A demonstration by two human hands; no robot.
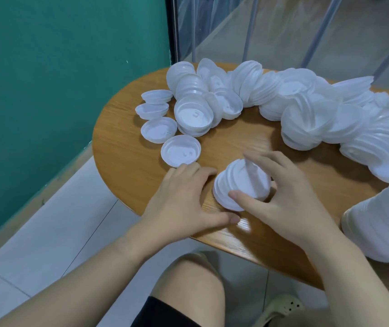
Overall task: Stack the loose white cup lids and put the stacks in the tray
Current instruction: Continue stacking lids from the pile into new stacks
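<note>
Right hand (281, 192) fingers curled round a short stack of white lids (240, 185) at the near bench (127, 166) edge; left hand (184, 197) fingers relaxed, resting beside it; loose lids (271, 102) heaped far and right.

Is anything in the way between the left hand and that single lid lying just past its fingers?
No, nothing visible. The left hand rests on the wooden table, and the single lid lies open side up right beyond its fingertips, with nothing between them. The right hand holds a small stack of lids off to the side.
</note>
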